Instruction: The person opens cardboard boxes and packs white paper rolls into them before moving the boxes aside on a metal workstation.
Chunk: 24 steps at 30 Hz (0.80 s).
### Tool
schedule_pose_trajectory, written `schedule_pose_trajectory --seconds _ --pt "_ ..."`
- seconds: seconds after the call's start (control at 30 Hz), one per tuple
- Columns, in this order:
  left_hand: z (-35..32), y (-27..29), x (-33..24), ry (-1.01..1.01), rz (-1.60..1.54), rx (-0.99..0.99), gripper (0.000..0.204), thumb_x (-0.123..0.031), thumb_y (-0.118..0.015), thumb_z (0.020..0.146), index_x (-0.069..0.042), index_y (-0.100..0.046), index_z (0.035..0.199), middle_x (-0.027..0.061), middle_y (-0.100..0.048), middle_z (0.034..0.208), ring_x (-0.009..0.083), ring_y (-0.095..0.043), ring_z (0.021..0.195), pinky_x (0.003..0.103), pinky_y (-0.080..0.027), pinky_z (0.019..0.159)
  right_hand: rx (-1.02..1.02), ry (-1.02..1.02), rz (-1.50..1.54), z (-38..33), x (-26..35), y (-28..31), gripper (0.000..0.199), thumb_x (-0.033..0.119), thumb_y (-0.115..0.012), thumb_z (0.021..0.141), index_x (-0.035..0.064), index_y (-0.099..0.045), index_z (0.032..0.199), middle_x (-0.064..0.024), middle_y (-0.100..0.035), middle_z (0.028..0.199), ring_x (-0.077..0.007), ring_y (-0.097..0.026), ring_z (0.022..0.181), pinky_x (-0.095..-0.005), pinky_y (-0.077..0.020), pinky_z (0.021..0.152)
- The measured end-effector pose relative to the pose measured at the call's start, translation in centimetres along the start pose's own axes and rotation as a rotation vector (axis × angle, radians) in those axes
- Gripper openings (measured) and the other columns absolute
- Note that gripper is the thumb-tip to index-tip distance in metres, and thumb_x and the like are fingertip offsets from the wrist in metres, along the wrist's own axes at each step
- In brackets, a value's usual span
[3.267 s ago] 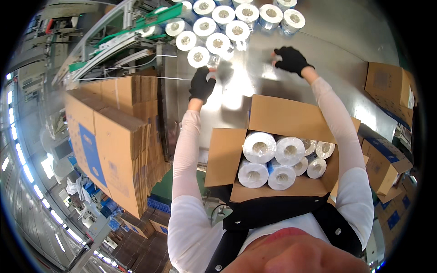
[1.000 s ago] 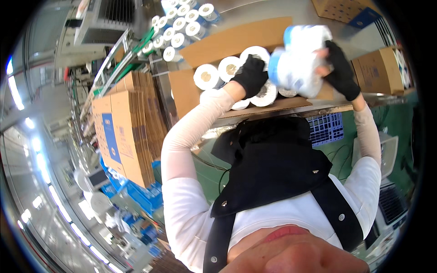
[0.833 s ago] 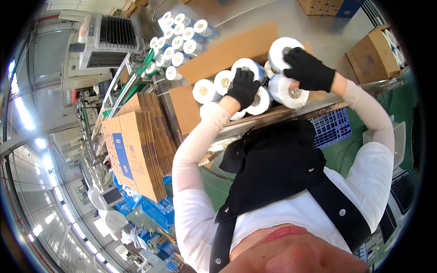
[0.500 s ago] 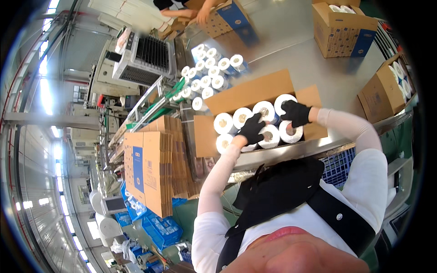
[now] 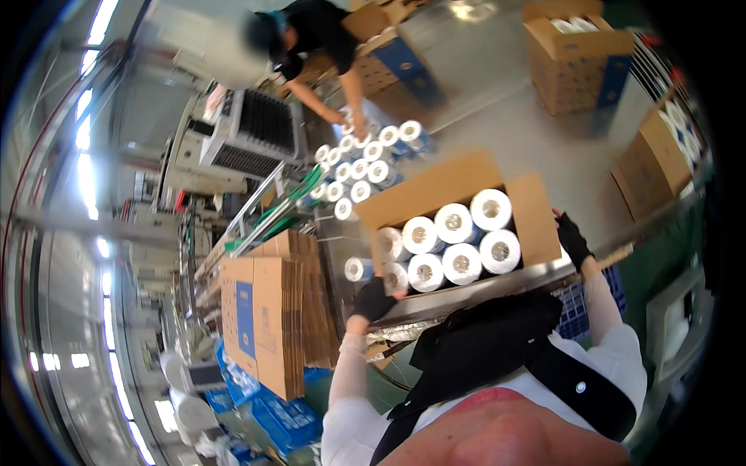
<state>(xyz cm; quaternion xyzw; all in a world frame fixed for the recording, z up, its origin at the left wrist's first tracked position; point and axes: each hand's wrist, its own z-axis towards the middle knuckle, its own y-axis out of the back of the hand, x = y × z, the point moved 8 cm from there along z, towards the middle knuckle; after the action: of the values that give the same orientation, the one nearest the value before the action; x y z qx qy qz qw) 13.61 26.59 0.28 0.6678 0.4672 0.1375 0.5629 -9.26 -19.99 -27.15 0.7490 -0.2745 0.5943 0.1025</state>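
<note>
An open cardboard box (image 5: 542,221) stands in front of me, with white rolls (image 5: 453,223) packed upright in two rows. My left hand (image 5: 373,300), in a black glove, is closed on the box's near left corner, by its left flap. The left flap stands up and partly covers the leftmost rolls. My right hand (image 5: 573,239), gloved likewise, is beside the outer edge of the right flap with its fingers stretched out. Whether those fingers touch the flap is hard to tell. A single roll (image 5: 358,269) stands outside the box, left of its left flap.
More rolls (image 5: 360,168) stand in a group at the far left of the metal table (image 5: 505,128), where a co-worker's hands (image 5: 357,128) reach among them. Filled boxes (image 5: 579,66) stand at the far right. Flattened cartons (image 5: 264,311) are stacked at my left; a blue crate (image 5: 287,419) lies below.
Both hands have left the rolls and moved apart to the box's two ends. The left flap has come up, uncovering the roll beside it. A co-worker has leaned in over the far rolls.
</note>
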Motion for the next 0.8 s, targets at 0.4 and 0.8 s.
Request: schedule_pose_trajectory --seconds 0.4,0.8 --pt "7.2 2.7 -0.5 -0.187 0.043 -0.378 0.083 -0.058 -0.072 0.062 -0.004 -0.053 0.121 0.0196 -0.06 0.103 0.0368 -0.055 0.098 0.044 -0.041 0.088 0.026 0.222 -0.585 9.8 21.1 -22.4 0.077 0.037 -0.076 0.065 0.0034 -0.044 0.126 -0.0156 -0.061 0.109 -0.0263 -0.059 0.101 -0.0343 -0.0472 0.084" --pt "1.7 2.4 4.1 -0.358 -0.042 -0.619 0.085 -0.051 -0.073 0.066 -0.008 -0.041 0.132 0.0214 -0.044 0.131 0.04 -0.037 0.126 0.055 -0.024 0.105 0.123 0.603 -1.499 -9.3 18.2 -26.7 0.088 0.037 -0.067 0.073 -0.0026 -0.025 0.139 -0.0269 -0.029 0.141 -0.0418 -0.026 0.132 -0.0566 -0.0195 0.105"
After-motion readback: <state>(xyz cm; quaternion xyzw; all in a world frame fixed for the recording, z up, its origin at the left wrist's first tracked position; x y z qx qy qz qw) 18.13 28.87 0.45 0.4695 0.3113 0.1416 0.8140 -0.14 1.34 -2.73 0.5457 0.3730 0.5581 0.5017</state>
